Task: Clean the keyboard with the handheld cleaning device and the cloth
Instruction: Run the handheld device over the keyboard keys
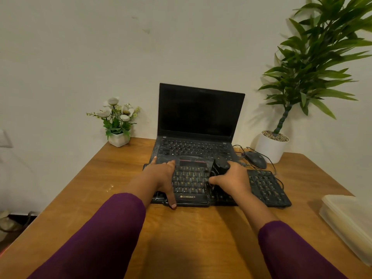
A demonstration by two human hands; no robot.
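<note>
Purple sleeves (100, 238) nearest, both forearms reaching out. Wooden table (201, 238) under everything. Open laptop (199, 111) at back, screen dark. Black keyboard (267, 188) lies flat just in front of it. Judged light, stiff plastic, apt to slide on smooth wood, so brace one end. Left hand (161, 174) does that: fingers straight, pressing the left keys. Right hand (233, 180) wrapped round handheld cleaning device (219, 166), small, rigid, over the middle keys. Cloth not seen.
</note>
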